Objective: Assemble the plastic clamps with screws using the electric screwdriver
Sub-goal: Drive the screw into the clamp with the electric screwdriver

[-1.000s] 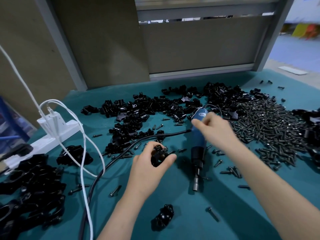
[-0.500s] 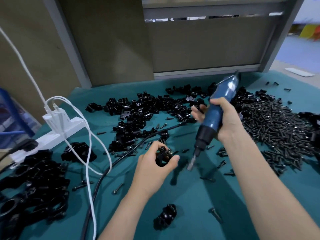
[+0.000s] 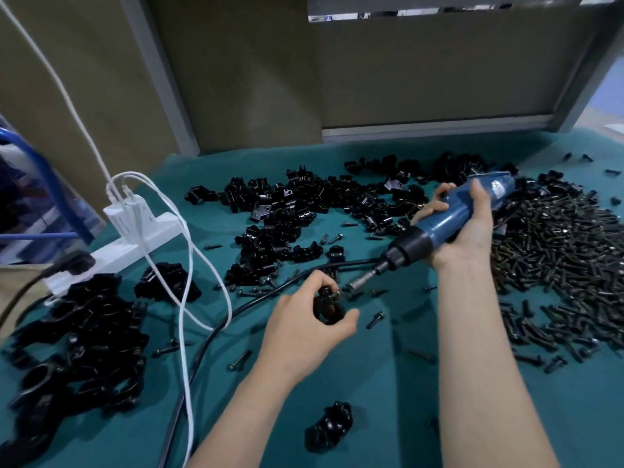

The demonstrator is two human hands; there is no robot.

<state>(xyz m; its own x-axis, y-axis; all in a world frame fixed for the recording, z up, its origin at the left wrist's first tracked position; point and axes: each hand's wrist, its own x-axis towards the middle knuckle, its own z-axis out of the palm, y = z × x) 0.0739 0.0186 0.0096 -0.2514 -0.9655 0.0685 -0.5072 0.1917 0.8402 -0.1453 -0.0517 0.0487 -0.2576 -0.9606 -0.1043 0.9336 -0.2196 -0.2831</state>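
Gripping the blue electric screwdriver [image 3: 449,221] around its barrel, the right hand [image 3: 469,238] slants it down so the bit [image 3: 363,282] lines up with what looks like a screw [image 3: 338,292] seated in the clamp [image 3: 328,310]. The left hand [image 3: 304,329] pinches that small black clamp just above the green desk [image 3: 388,383], angled toward the tool, likely to steady it against the twist. Loose screws [image 3: 557,258] are heaped right of the tool and spare clamp parts [image 3: 297,204] behind it, both in easy reach.
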